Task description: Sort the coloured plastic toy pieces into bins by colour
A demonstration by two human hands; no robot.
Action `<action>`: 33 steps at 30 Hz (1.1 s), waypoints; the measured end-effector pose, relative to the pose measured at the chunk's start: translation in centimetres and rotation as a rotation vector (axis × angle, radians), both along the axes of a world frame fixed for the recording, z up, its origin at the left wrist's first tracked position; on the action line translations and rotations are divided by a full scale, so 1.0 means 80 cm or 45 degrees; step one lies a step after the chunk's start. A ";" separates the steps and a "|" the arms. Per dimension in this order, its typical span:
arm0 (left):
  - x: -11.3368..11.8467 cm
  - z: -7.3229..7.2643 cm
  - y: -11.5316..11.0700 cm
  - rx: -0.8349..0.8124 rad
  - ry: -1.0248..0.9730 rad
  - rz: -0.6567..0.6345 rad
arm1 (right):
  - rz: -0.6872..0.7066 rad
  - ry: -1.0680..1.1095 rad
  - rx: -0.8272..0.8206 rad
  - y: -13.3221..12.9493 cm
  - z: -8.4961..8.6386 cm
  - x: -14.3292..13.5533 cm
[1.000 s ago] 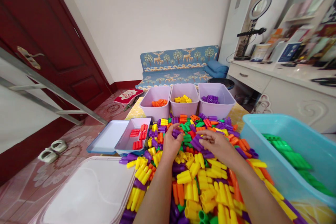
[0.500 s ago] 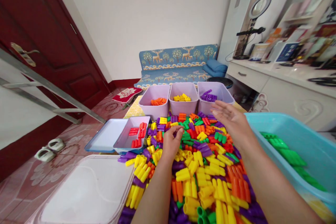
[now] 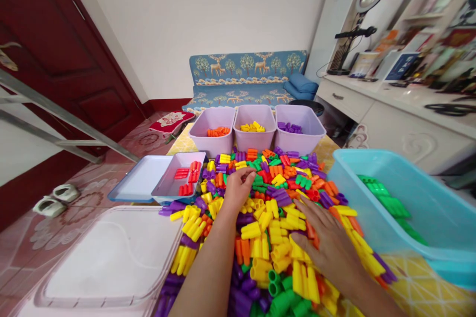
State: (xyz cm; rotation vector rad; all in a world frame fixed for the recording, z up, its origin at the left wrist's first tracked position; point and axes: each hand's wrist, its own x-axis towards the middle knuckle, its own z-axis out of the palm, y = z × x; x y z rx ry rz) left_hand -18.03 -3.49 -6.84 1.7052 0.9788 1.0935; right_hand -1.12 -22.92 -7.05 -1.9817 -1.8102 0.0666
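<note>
Over the middle of a heap of coloured plastic tube pieces (image 3: 275, 228) is my left hand (image 3: 240, 187), its fingers curled in toward the thumb; whatever they may hold is hidden. My right hand (image 3: 329, 237) lies low on the right of the heap, fingers spread and thumb apart. An orange piece (image 3: 312, 234) shows between that thumb and the fingers, with yellow pieces around it. The heap mixes yellow, purple, orange, green and red pieces, mostly joined tubes.
Behind the heap stand three lilac bins with orange (image 3: 218, 132), yellow (image 3: 253, 127) and purple pieces (image 3: 290, 128). A tray (image 3: 159, 188) with red pieces sits left, near a pale lid (image 3: 111, 252). The blue tub (image 3: 427, 168) at right holds green pieces.
My right hand has come down from near the purple bin onto the right of the heap. My left hand stays over the middle, still curled. The view has tilted down slightly.
</note>
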 end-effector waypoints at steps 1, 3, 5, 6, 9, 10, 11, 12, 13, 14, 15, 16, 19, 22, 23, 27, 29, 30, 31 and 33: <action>0.000 -0.001 0.000 0.004 0.007 -0.006 | 0.008 0.011 0.008 0.010 0.001 -0.004; 0.000 -0.001 0.000 0.011 0.018 -0.022 | 0.038 0.059 0.012 0.037 0.008 -0.012; 0.000 0.000 -0.002 0.017 0.026 -0.040 | 0.061 0.111 0.017 0.067 0.017 -0.021; 0.000 0.001 -0.003 0.025 0.034 -0.051 | 0.070 0.139 0.021 0.083 0.021 -0.025; -0.001 0.006 -0.006 0.063 0.070 -0.089 | 0.127 0.234 0.015 0.127 0.027 -0.040; -0.002 0.007 -0.006 0.071 0.075 -0.089 | 0.154 0.262 -0.002 0.140 0.027 -0.044; -0.002 0.008 -0.006 0.070 0.073 -0.079 | 0.180 0.286 -0.026 0.154 0.027 -0.048; -0.002 0.008 -0.005 0.067 0.061 -0.056 | 0.199 0.313 -0.049 0.166 0.027 -0.051; -0.003 0.008 -0.004 0.060 0.043 -0.028 | 0.210 0.345 -0.066 0.176 0.027 -0.053; -0.004 0.007 -0.003 0.055 0.021 0.007 | 0.215 0.382 -0.075 0.184 0.028 -0.054; -0.004 0.007 -0.002 0.053 -0.004 0.041 | 0.219 0.421 -0.081 0.188 0.029 -0.054; -0.005 0.006 -0.001 0.047 -0.031 0.068 | 0.222 0.463 -0.077 0.189 0.032 -0.054; -0.007 0.007 0.000 -0.027 -0.163 0.123 | 0.256 0.494 0.005 0.161 0.043 -0.058; -0.008 0.011 0.000 -0.129 -0.388 0.149 | 0.389 0.302 0.038 0.099 0.049 -0.069; -0.009 0.012 0.000 -0.156 -0.469 0.159 | 0.437 0.223 0.006 0.077 0.049 -0.074; -0.011 0.018 0.001 -0.248 -0.680 0.148 | 0.590 0.013 -0.051 0.030 0.041 -0.088; -0.014 0.022 0.001 -0.246 -0.696 0.101 | 0.559 -0.055 -0.040 0.038 0.041 -0.086; -0.016 0.026 0.000 -0.224 -0.682 0.075 | 0.508 -0.085 -0.031 0.048 0.042 -0.082; -0.018 0.030 0.000 -0.196 -0.657 0.047 | 0.448 -0.116 -0.025 0.060 0.044 -0.078; -0.020 0.043 -0.003 -0.140 -0.594 -0.002 | 0.327 -0.177 -0.017 0.085 0.049 -0.068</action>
